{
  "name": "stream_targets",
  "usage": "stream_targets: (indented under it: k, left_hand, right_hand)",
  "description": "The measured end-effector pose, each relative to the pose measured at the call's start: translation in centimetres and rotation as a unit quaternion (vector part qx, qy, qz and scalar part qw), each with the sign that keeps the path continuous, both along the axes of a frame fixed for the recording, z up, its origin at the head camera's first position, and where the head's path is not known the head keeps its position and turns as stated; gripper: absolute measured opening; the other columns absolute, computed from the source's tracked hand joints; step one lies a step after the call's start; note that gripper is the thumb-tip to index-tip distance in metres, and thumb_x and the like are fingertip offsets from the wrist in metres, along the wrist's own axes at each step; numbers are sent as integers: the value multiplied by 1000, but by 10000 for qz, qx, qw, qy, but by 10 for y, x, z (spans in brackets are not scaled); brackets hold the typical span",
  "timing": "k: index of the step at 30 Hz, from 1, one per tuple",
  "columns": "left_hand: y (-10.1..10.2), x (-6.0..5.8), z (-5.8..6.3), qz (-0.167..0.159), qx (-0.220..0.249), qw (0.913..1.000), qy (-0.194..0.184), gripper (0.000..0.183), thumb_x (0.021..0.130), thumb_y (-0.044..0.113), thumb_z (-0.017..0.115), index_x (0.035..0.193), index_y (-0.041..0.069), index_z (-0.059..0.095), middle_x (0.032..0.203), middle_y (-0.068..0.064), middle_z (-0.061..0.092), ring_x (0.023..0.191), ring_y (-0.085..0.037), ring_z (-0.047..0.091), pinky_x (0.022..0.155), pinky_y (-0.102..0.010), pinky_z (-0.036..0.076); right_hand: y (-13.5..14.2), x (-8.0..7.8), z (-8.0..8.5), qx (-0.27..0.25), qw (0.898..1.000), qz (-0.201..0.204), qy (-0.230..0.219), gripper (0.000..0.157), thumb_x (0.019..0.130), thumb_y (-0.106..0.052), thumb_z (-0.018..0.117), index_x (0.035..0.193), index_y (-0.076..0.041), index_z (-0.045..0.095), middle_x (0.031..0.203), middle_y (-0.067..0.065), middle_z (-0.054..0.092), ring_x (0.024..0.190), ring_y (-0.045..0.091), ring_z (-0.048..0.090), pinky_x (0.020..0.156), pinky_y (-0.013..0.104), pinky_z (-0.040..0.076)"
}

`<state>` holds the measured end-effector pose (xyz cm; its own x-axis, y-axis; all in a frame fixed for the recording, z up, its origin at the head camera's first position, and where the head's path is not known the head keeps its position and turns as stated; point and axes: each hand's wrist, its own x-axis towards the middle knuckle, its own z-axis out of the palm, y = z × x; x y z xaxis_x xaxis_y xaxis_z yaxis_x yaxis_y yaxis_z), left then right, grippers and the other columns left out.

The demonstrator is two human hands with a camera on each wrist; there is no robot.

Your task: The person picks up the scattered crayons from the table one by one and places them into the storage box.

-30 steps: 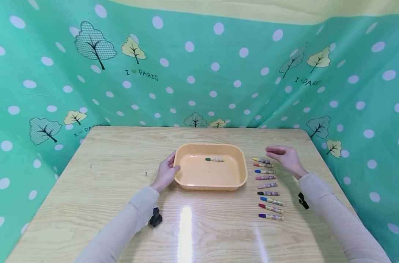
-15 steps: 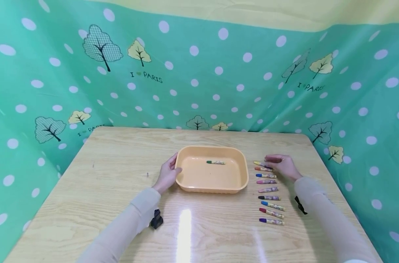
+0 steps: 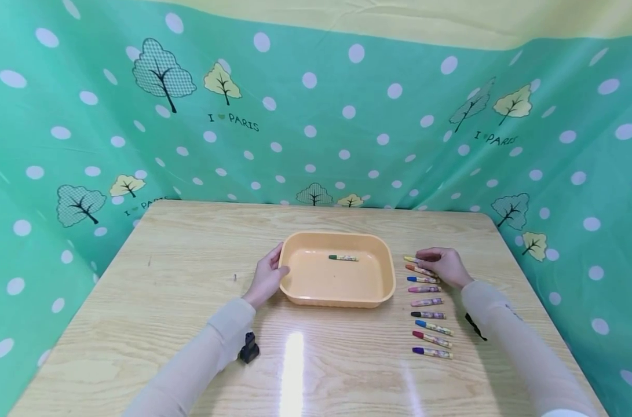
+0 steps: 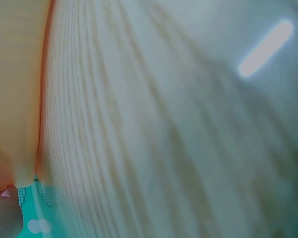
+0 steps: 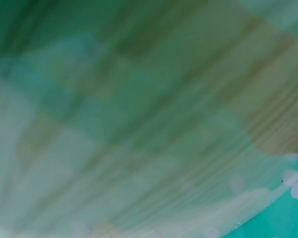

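My left hand (image 3: 266, 279) grips the left side of a peach plastic tray (image 3: 336, 302), thumb over the rim and fingers outside. A green crayon (image 3: 344, 258) lies inside, toward the back. To the tray's right, my right hand (image 3: 445, 266) pinches the right end of a yellow crayon (image 3: 410, 259), whose tip points left. An orange crayon (image 3: 419, 270) lies just below, partly under the fingers. In the left wrist view, the tray wall (image 4: 17, 89) and part of the hand (image 4: 5, 214) show at the left. The right wrist view catches only table and cloth, with a sliver of hand.
Down the table's right side runs a column of crayons: blue (image 3: 422, 280), pink (image 3: 424, 289), mauve (image 3: 427, 302), black (image 3: 428, 315), another blue (image 3: 434, 328), red (image 3: 433, 339) and purple (image 3: 433, 353). A green dotted cloth (image 3: 274, 162) hangs behind the wooden table (image 3: 190, 255).
My right hand has come down from above the crayons onto the yellow one's right end. The orange crayon has turned slightly. My left hand keeps its grip on the tray.
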<state>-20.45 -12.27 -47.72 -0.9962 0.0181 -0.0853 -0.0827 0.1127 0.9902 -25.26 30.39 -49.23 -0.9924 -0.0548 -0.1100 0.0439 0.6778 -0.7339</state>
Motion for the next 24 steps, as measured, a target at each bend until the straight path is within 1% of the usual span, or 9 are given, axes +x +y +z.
stream_targets:
  k: [3,6,9,14,16,18,21,23,24]
  left_hand:
    - [0,0,0,8,-17,10000,-28,67,82,-9,49,143,5,27,147,-15,30,134,-28,33,110,-34,35]
    - [0,0,0,26,-28,10000,-73,67,82,-9,49,144,6,27,147,-14,30,134,-28,33,110,-33,35]
    - [0,1,1,56,-15,9999,-96,67,82,-9,49,143,7,27,147,-14,31,133,-27,34,110,-33,35]
    - [1,1,2,33,-20,9999,-97,68,81,-8,50,143,7,28,147,-14,31,133,-27,34,109,-34,36]
    - [1,1,2,18,-11,9999,-102,68,82,-8,49,144,7,27,147,-14,31,133,-28,34,109,-34,36]
    - [1,1,2,24,-1,9999,-128,67,82,-8,49,144,7,27,147,-14,31,133,-27,34,109,-33,36]
    - [0,1,2,12,-9,9999,-112,67,82,-8,49,144,7,27,147,-14,30,134,-28,33,109,-33,35]
    - [0,1,1,15,-21,10000,-93,67,82,-8,49,144,6,27,147,-15,30,133,-28,33,109,-33,36]
    - [0,0,1,18,-28,10000,-86,67,82,-8,49,144,6,27,147,-15,30,133,-27,34,109,-33,36]
  right_hand:
    - [-1,0,0,60,10000,-15,5,28,84,-13,65,110,-3,65,109,16,66,97,23,63,82,30,57]
    - [-3,-2,1,72,10000,-29,-26,27,83,-14,66,108,-3,66,107,15,67,90,18,65,76,24,58]
    - [-3,-3,1,114,9999,-10,-66,28,83,-16,67,107,-4,67,106,15,67,87,15,65,74,24,58]
    - [-2,-3,4,207,9997,15,-125,28,83,-19,67,107,-5,67,104,13,68,87,15,64,75,26,57]
    - [-2,-3,6,216,9996,29,-153,29,83,-20,67,108,-5,67,105,13,68,87,14,64,75,26,57]
    - [-2,-3,8,27,9996,32,-262,32,83,-20,67,110,-4,66,106,14,67,87,13,65,75,25,57]
    - [-3,-3,14,-338,9982,-120,-471,35,81,-23,68,112,-6,64,109,12,66,91,12,65,78,22,57]
    - [-4,-4,18,-484,9978,-171,-419,37,81,-24,69,113,-6,64,111,13,66,96,15,64,82,23,56]
    - [-5,-4,21,-450,9983,-153,-345,37,81,-25,69,113,-7,64,112,12,65,98,17,63,83,24,55]
